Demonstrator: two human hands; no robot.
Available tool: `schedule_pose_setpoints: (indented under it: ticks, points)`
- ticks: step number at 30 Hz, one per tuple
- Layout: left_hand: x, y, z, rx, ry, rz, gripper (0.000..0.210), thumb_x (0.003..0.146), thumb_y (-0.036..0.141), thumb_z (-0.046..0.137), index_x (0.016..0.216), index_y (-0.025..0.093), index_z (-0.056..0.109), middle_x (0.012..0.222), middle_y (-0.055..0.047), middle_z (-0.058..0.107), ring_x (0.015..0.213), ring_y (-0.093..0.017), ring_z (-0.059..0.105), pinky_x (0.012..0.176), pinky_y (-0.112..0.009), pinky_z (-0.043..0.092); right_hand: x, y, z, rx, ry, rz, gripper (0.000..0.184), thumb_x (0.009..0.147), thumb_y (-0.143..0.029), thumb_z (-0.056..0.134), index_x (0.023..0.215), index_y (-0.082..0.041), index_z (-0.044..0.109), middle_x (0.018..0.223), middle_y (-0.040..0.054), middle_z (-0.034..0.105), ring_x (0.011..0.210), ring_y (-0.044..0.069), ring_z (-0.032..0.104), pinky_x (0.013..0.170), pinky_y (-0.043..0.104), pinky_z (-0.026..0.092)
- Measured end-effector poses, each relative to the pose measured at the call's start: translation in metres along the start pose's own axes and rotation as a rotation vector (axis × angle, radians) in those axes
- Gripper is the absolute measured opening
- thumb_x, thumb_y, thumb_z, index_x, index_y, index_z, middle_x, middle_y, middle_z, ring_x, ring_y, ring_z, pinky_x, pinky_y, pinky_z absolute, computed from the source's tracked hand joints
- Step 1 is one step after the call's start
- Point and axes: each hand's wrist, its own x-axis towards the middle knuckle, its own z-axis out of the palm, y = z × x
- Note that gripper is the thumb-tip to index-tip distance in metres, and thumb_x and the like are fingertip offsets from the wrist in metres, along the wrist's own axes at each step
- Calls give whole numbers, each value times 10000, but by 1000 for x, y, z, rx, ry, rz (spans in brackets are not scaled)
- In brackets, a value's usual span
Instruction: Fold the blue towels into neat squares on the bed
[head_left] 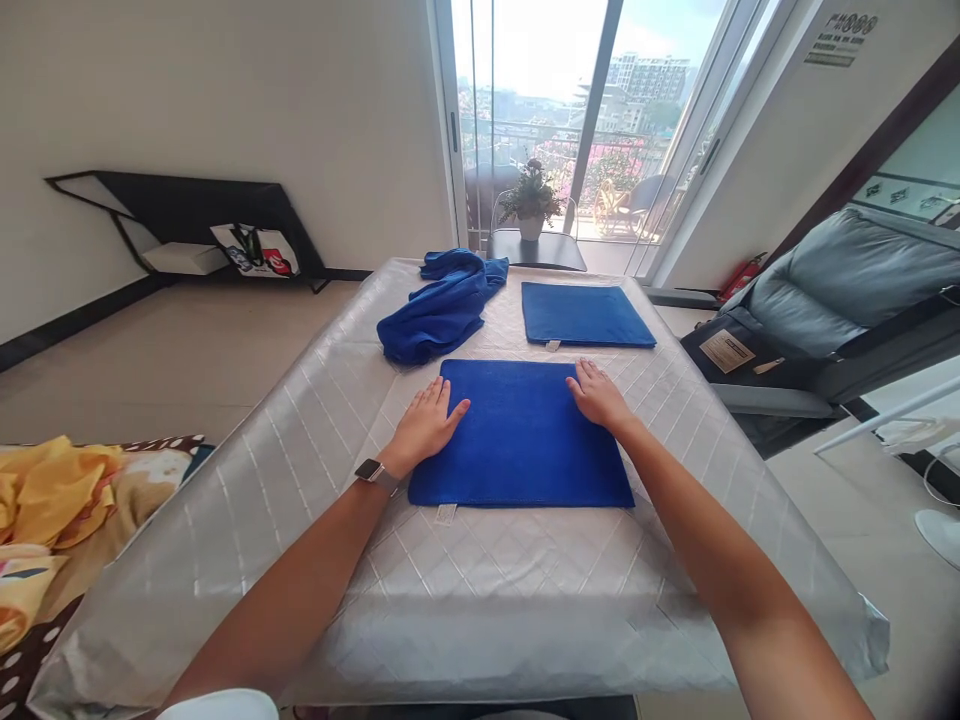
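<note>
A flat blue cloth (517, 440) lies in front of me, with a small white label at its near left edge. My left hand (429, 424) rests flat on its left side, fingers stretched out and thumb apart. On the far right corner of the same cloth lies my right hand (598, 394), its fingers extended and pressing down lightly. Beyond it sits another flat blue cloth (589, 314), also with a white label. A crumpled blue cloth (442, 305) is heaped at the far left of the table.
A silvery quilted cover drapes the table (300, 430). Behind it stand a potted plant (531, 200) on a chair and a sliding glass door. A grey recliner (847, 270) with a dark bag is at right. Yellow cloth (60, 490) lies at lower left.
</note>
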Motion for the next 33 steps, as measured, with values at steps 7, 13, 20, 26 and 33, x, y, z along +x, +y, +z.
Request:
schedule_pose_setpoints:
  ticks: [7,13,20,26,33]
  points:
    - [-3,6,-14,38,112,-23,813,1027,615,155,1538,27,386,1607,-213,383,1506,-308,345,1256,-474,237,2,7,13,43,25,28,647,1068,-434,242,1608,-79,268,1684,123,235,1565,204,177,1267,371,148]
    - [-3,53,-21,-79,178,131,645,1050,528,243,1433,113,554,1539,-142,511,1439,-257,451,1223,-406,330,1,3,13,57,43,33,645,1066,-412,235,1599,-52,279,1678,139,244,1559,222,202,1266,372,151]
    - [62,181,11,-61,153,454,577,1063,494,290,1434,129,540,1509,-146,543,1442,-241,448,1221,-393,309,0,7,14,32,29,9,626,1065,-373,242,1607,-60,257,1687,130,224,1565,221,177,1266,378,153]
    - [110,224,43,-91,108,310,568,1064,476,286,1464,146,518,1520,-159,528,1447,-265,435,1215,-451,293,-1,12,16,-14,15,-43,660,1037,-362,350,1626,-95,218,1692,111,221,1566,227,171,1267,358,153]
    - [95,155,39,-48,-4,203,727,1035,618,200,1562,161,403,1642,-133,353,1541,-272,270,1265,-453,186,3,5,15,13,15,19,638,1066,-367,184,1602,-27,255,1685,134,222,1562,222,189,1267,371,147]
